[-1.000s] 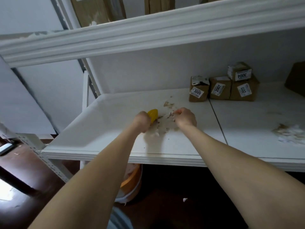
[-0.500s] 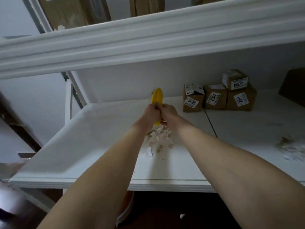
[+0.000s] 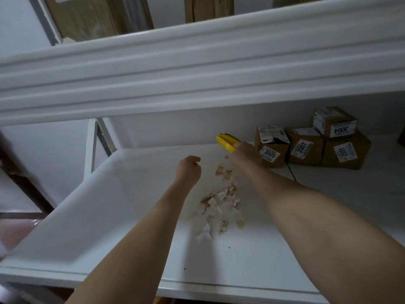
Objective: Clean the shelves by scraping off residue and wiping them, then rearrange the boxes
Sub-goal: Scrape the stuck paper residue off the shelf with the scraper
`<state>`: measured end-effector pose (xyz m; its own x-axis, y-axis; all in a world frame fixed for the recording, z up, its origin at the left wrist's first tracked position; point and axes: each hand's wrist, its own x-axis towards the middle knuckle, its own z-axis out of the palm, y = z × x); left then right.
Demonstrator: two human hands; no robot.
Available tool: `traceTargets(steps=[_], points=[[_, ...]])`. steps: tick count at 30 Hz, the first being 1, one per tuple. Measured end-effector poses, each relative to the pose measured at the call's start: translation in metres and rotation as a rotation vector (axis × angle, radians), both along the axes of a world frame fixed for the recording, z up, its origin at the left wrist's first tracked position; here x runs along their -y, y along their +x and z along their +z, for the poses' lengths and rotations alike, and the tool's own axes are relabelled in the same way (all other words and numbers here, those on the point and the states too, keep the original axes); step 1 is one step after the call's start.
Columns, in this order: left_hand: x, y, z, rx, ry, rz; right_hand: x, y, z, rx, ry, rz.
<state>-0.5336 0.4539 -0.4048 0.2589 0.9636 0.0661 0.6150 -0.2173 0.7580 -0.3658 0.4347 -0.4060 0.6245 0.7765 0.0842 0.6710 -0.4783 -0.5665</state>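
Yellow scraper [image 3: 226, 144] is in the right hand [image 3: 246, 151], fingers wrapped round its back end. The front sticks out toward the back wall [image 3: 175, 130], just left of the box marked 3005 [image 3: 270, 151]. It looks like light, stiff plastic, so I'd hold it low on the body and keep the edge flat, since that smooth white shelf [image 3: 109, 216] probably lets it skate. The left hand [image 3: 189, 168] hovers over the shelf with fingers curled in, and nothing in it that I can see. The residue [image 3: 221, 207] is a scatter of torn paper and brownish flakes mid-shelf, between the two forearms. It looks featherlight and crumbly, though some bits are likely stuck down. The other boxes [image 3: 346, 152] sit at the back right, three in a row with 3004 on top. They're small cardboard and probably light, so I'd grab them by the sides. A dark seam [image 3: 291, 174] splits the shelf panels there. The upper shelf [image 3: 197, 73] hangs close overhead with bigger cartons [image 3: 87, 16] on it, so headroom looks tight and the light is dim.
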Motion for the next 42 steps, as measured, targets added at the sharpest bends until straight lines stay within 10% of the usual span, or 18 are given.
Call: traceTargets(steps=[22,28,42], points=[[0.063,-0.013,0.013,-0.087,0.038,0.001,0.098,-0.042,0.014,-0.125,-0.309,0.576],[0.072,-0.028,0.016,-0.112,0.048,0.026,0.111,-0.018,0.010,-0.103,0.011,0.333],[0.056,-0.037,-0.006,-0.183,0.032,0.024,0.078,-0.028,-0.017,0.017,-0.186,0.197]])
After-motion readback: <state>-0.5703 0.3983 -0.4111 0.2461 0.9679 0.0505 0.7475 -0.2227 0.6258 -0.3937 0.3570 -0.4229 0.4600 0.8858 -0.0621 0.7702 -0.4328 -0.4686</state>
